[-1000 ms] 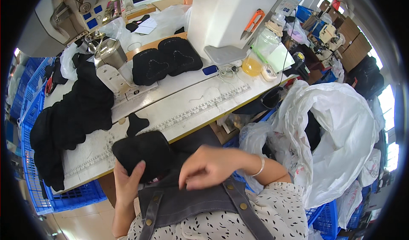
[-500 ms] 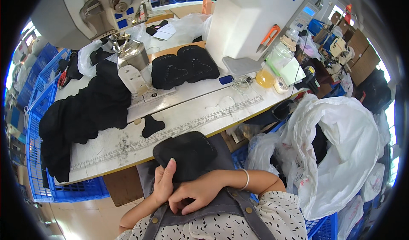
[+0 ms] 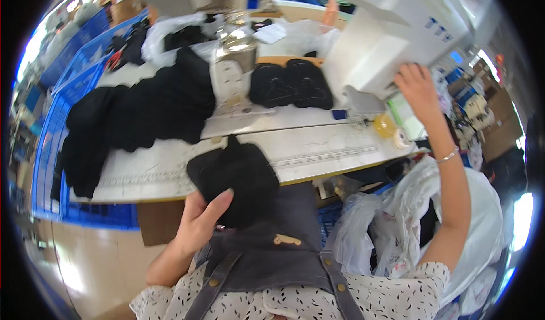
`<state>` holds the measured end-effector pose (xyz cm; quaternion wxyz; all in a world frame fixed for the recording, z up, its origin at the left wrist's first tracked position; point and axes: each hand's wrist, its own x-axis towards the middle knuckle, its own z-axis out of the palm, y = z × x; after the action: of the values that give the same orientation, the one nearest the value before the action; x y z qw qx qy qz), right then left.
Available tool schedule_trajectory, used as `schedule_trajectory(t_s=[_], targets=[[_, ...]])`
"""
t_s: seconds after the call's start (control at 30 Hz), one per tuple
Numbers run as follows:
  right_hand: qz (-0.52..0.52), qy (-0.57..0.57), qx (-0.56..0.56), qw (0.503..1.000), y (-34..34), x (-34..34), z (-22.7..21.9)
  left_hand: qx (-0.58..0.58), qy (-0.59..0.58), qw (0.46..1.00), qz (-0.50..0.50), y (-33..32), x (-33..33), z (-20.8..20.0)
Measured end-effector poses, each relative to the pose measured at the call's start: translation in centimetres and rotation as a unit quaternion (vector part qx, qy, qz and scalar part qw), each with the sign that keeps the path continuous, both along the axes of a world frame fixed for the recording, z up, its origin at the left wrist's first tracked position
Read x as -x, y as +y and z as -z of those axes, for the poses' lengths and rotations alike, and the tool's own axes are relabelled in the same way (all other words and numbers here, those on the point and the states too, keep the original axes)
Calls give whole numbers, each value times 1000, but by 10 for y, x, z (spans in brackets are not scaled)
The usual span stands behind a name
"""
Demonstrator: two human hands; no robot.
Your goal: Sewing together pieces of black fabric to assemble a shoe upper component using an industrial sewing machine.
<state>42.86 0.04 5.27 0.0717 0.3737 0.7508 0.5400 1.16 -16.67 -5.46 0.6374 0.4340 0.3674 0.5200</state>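
My left hand (image 3: pixel 205 215) grips the near edge of a black padded fabric piece (image 3: pixel 241 175), thumb on top, held over my lap at the table's front edge. Beyond it a small black fabric cutout (image 3: pixel 232 142) lies on the table, partly hidden by the pad. My right hand (image 3: pixel 417 87) is stretched out to the side of the white sewing machine (image 3: pixel 366 53). Its blurred fingers curl over the thread snips there, covering the orange handle. Two joined black padded pieces (image 3: pixel 289 84) with light stitching lie beside the machine's metal post (image 3: pixel 231 84).
A heap of black fabric (image 3: pixel 142 113) covers the left of the white table (image 3: pixel 323 138), next to blue crates (image 3: pixel 48 175). Near my right arm are a yellow thread spool (image 3: pixel 384 126), a grey plate (image 3: pixel 363 100) and a big white plastic bag (image 3: pixel 479 206).
My right hand has left my lap and gone up to the snips on the machine's side. My left hand still holds the pad. The view has shifted, moving the table left to right in the picture.
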Motion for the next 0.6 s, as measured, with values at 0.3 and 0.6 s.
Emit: schedule_trajectory(t_s=[0.3, 0.6], targets=[[-91, -52, 48, 993, 10, -4, -15, -35, 64, 996, 51, 0, 18, -24], [-99, 353, 146, 919, -76, 42, 14, -109, 51, 990, 70, -5, 23, -29]])
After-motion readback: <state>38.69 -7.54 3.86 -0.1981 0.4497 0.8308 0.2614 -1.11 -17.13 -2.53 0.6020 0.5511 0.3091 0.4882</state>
